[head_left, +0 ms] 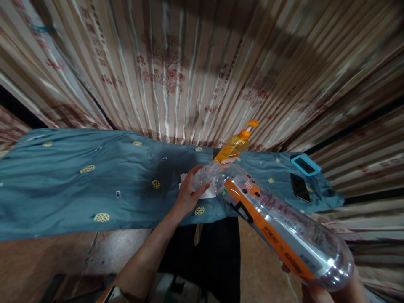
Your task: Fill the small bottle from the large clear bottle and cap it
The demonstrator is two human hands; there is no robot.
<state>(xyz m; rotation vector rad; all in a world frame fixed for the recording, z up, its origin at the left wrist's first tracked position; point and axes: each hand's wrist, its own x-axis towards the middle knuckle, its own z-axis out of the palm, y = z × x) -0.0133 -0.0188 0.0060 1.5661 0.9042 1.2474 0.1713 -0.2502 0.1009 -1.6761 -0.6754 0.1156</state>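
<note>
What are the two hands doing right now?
Left hand: open, resting on a white cloth.
Right hand: holding the clear plastic bottle by its base.

No legible text on bottle (277, 223) label.

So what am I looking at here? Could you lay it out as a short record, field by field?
Surface: blue-green cloth with small yellow patterns, spread over a table
Backdrop: striped curtain with red prints
Left hand: resting on a white cloth, by the neck of the bottle
Right hand: grips the base of a large clear plastic bottle with an orange label, tilted neck-down toward the white cloth
Behind the bottle: orange pump bottle
At right on the cloth: dark phone and a blue-framed device
</note>
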